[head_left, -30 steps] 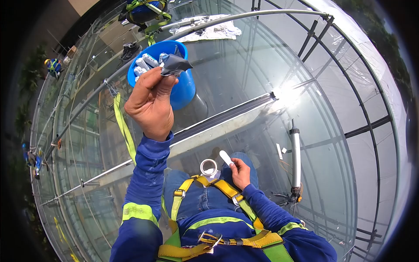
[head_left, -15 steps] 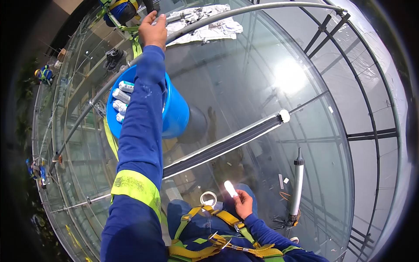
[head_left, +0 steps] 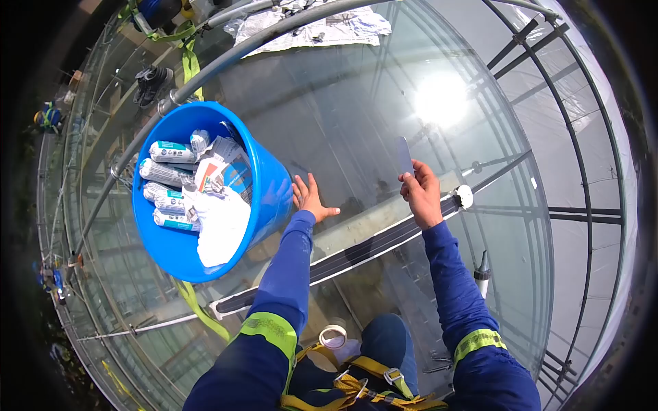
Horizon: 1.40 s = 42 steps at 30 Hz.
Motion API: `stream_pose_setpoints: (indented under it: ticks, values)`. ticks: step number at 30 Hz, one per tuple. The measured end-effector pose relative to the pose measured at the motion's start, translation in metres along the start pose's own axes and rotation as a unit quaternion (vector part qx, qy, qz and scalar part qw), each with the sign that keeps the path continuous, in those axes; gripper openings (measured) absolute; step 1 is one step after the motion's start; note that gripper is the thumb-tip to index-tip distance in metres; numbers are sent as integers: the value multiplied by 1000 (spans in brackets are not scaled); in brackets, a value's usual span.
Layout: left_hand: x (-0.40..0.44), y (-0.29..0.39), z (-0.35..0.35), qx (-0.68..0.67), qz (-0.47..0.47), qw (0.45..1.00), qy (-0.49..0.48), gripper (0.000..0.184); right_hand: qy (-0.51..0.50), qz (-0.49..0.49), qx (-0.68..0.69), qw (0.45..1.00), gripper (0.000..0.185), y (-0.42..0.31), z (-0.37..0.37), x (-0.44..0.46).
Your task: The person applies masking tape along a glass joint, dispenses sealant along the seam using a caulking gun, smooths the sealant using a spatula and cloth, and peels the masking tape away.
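Observation:
My left hand [head_left: 314, 197] is open with its fingers spread, resting on or just over the glass beside a blue bucket [head_left: 274, 185]. The bucket holds several white sausage packs [head_left: 171, 151] of sealant and crumpled white wrapping [head_left: 223, 229]. In my right hand [head_left: 423, 195] is a putty knife [head_left: 404, 156], its flat blade pointing up and away. Below both hands a black joint [head_left: 363, 250], edged with white tape, runs slantwise across the glass. The nozzle end of a caulking gun [head_left: 482, 274] shows to the right of my right forearm, which hides the rest.
A metal rail [head_left: 226, 65] curves past the bucket, with a green strap [head_left: 190, 61] hanging at it. White cloths [head_left: 322, 31] lie at the far side. A tape roll [head_left: 333, 336] is near my knee. Other people [head_left: 48, 118] are at the left, beyond the rail.
My left hand has come down from the rail to the glass beside the bucket. My right hand has moved from my lap out over the joint with the putty knife.

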<state>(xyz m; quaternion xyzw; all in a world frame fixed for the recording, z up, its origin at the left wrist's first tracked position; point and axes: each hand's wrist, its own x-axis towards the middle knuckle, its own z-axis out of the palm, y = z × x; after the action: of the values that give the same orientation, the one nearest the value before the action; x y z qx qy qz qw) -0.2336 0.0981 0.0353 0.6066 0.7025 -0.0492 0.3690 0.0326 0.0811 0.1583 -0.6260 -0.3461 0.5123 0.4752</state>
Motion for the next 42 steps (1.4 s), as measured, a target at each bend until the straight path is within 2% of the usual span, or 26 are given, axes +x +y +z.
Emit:
stream_pose_setpoints:
  ticks: [1,4,6,11,17,19,21,23,24,26,28,30,31,32,33,34,36,38,40,42]
  values:
    - [7,1,10,19,-7,1000,-23,147,-6,3,0,1000,37,-2,13,32]
    - [13,11,6,50,-29,997,-40,148,-11,18,11,1000,39,2,50,113]
    - [25,13,1,39,-18,998,-39,149,-22,35,108,993,38,-15,74,140]
    - [22,12,0,55,-37,996,-61,149,-68,65,171,981,32,-32,96,120]
    - [18,8,10,62,-25,997,-32,147,-38,17,101,994,29,12,48,14]
    - [21,-3,23,38,16,999,31,140,11,17,38,999,29,42,18,-43]
    - [15,-18,43,50,55,987,143,114,47,57,-61,995,26,80,-24,-109]
    - [-16,-32,55,-116,147,967,174,90,96,93,-139,981,23,122,-77,-171]
    - [-33,-33,54,-199,186,941,199,79,141,117,-131,974,23,147,-104,-202]
    - [-117,-54,59,-221,224,925,213,56,204,171,-154,952,26,207,-159,-265]
    - [-190,-77,77,-304,187,914,193,46,221,156,-262,926,26,251,-202,-302]
    - [-252,-120,111,-380,112,906,147,43,212,177,-306,911,25,229,-186,-326]
    - [-279,-139,129,-400,99,900,141,39,203,165,-313,913,25,240,-186,-334]
    - [-300,-161,153,-367,51,920,131,39,206,120,-298,924,23,248,-185,-344]
    - [-323,-181,176,-335,-7,932,136,40,188,74,-352,914,22,232,-172,-347]
    - [-348,-192,192,-303,-65,940,139,41,177,46,-319,930,20,225,-157,-346]
    - [-397,-201,202,-201,-112,961,152,46,108,-45,-269,956,18,218,-112,-338]
    - [-413,-201,209,-136,-98,979,119,52,4,-60,-301,952,19,169,-52,-351]
    - [-419,-200,212,-100,-80,989,71,56,-105,-129,-362,917,22,169,-12,-354]
    - [-422,-194,204,-85,-69,994,8,57,-122,-125,-473,864,24,181,12,-354]
